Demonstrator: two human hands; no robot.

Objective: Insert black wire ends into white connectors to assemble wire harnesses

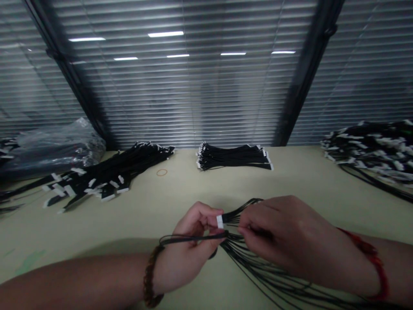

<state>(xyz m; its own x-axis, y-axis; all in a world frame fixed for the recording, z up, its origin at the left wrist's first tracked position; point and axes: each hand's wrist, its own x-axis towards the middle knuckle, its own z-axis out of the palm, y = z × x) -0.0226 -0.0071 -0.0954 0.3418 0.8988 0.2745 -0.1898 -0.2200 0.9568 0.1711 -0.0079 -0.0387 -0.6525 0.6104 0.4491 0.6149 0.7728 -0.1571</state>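
A wire harness of thin black wires [264, 273] with a white connector [220, 221] is between my two hands, low in the middle of the view. My left hand [193, 249] grips the white connector in its fingers, and part of the black wires crosses over its thumb. Close on the right, my right hand [284, 232] is closed, thumb and index finger pinching at the wires beside the connector. Exactly which wire it pinches is hidden behind the fingers. More wires fan down and to the right under my right hand.
A neat bundle of black cables [234, 156] lies at the back middle of the table [180, 193]. To its left are a rubber band [161, 172], a loose cable pile [106, 172] and a plastic bag [61, 144]. Another heap of cables [374, 150] lies at right. Window blinds [193, 94] stand behind.
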